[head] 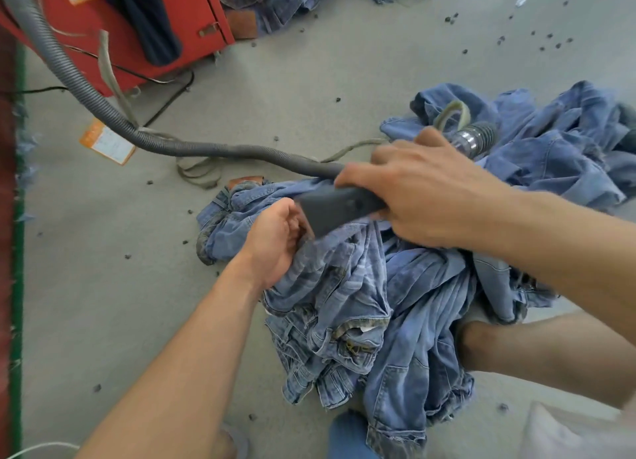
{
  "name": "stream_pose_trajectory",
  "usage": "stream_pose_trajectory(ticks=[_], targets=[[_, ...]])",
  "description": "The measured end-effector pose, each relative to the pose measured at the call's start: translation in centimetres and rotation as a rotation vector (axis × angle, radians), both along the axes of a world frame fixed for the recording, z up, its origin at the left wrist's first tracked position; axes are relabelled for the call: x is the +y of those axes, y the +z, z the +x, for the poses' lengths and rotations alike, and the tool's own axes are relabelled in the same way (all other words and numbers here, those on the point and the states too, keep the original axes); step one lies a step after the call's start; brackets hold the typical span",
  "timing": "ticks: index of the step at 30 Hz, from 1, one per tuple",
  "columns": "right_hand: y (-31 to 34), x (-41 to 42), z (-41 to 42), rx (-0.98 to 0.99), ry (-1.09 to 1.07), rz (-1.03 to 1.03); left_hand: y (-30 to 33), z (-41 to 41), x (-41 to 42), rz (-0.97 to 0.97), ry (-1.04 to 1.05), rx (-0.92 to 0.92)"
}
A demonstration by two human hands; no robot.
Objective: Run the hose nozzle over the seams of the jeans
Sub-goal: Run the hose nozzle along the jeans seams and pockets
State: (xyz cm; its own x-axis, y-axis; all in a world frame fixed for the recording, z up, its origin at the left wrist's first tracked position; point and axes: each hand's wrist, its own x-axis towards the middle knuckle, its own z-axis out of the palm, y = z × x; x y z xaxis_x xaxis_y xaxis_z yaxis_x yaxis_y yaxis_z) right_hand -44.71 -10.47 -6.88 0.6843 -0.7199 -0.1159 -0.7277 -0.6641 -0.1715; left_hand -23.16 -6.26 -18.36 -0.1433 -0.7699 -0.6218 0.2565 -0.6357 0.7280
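The hose (103, 111) runs in from the floor's far-left corner, giving slack. My left hand (275, 242) bunches a fold of the jeans (361, 286), fingers curled round the denim, to keep a seam taut. My right hand (420, 197) wraps the nozzle (330, 211), pressing its mouth onto that fold. The jeans lie heaped mid-floor, toward the right edge.

Your crumpled blue denim jeans (361, 286) lie centre on the grey floor (309, 80); red metal cabinet (137, 21) at eleven o'clock, a second heap of blue denim (550, 149) at two.
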Motion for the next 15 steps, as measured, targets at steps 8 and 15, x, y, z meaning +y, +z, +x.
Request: stream_pose_trajectory(ticks=[8, 15], targets=[[-1.7, -4.4, -3.5, -0.05, -0.279, 0.056, -0.9, 1.9, 0.5, -0.265, -0.087, -0.822], [-2.2, -3.9, -3.0, -0.031, -0.23, 0.044, -4.5, 1.2, 3.1, 0.194, -0.341, -1.081]])
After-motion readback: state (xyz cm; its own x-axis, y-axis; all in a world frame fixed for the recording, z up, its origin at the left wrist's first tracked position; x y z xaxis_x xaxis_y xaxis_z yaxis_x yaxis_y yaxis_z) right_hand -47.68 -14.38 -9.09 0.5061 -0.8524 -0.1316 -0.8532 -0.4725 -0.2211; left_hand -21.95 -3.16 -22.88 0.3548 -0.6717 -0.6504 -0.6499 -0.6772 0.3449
